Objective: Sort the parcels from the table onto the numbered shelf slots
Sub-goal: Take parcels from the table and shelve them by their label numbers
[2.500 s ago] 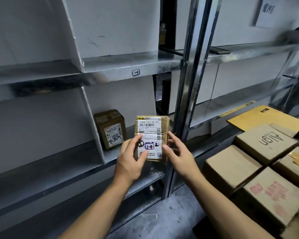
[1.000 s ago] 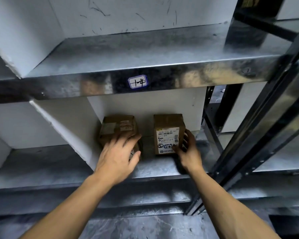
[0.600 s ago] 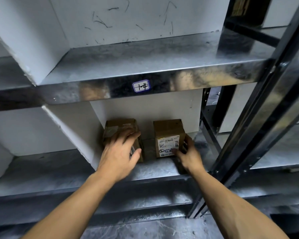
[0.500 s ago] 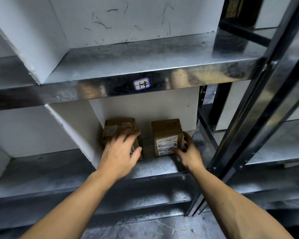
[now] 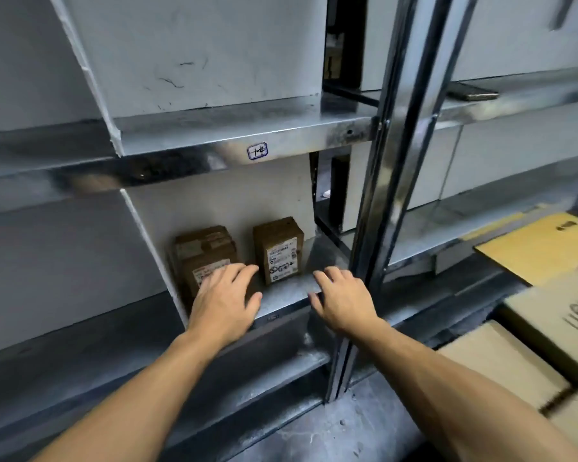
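From my head camera, both parcels stand upright in the shelf slot below the handwritten slot tag (image 5: 257,151). The right parcel (image 5: 280,250) stands on its end with its printed label facing out, so I judge the number can be read from the aisle. It sits apart from its neighbour, the left parcel (image 5: 207,256), which leans close to the white divider (image 5: 154,248).

My right hand (image 5: 342,300) is empty, fingers spread and loose, hovering over the shelf lip (image 5: 281,305) just right of the labelled parcel and not touching it. My left hand (image 5: 226,296) is also open and flat, its fingers lying across the front of the left parcel; I cannot tell whether they press it or only pass over it. I judge it is there to keep that parcel from tipping.

At the right edge more boxes (image 5: 501,361) wait, along with a yellow envelope (image 5: 541,245). Neither hand holds anything, so I judge this parcel placed and the next to be fetched from that pile.
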The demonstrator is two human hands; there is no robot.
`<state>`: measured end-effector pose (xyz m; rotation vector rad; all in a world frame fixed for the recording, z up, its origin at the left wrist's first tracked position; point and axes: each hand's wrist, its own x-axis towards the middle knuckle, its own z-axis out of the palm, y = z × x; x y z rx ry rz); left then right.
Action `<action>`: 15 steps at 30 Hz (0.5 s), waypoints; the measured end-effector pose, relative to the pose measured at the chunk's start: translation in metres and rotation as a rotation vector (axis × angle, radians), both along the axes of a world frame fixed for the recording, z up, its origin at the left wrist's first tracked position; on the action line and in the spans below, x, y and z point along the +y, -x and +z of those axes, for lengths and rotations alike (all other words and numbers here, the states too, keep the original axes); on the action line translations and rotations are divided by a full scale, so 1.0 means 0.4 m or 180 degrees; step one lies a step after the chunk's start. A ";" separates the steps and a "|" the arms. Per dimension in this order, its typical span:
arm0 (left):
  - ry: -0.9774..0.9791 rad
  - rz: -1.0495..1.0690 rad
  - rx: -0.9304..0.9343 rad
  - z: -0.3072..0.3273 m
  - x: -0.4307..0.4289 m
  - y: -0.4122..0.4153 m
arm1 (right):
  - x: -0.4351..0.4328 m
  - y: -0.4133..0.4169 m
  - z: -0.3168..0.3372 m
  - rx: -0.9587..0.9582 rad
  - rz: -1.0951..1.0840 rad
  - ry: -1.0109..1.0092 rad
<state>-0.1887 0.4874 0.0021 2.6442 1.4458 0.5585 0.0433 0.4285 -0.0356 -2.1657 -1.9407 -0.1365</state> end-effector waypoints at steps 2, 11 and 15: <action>0.0055 -0.0175 0.0012 -0.014 -0.040 0.009 | -0.078 0.024 0.013 -0.0225 -0.0114 0.0007; 0.0115 -0.1311 0.0061 -0.037 -0.267 -0.109 | -0.519 0.019 -0.013 -0.0414 -0.1086 0.0406; 0.0078 -0.1826 0.0102 -0.037 -0.373 -0.213 | -0.709 -0.011 -0.007 -0.0405 -0.1704 0.0442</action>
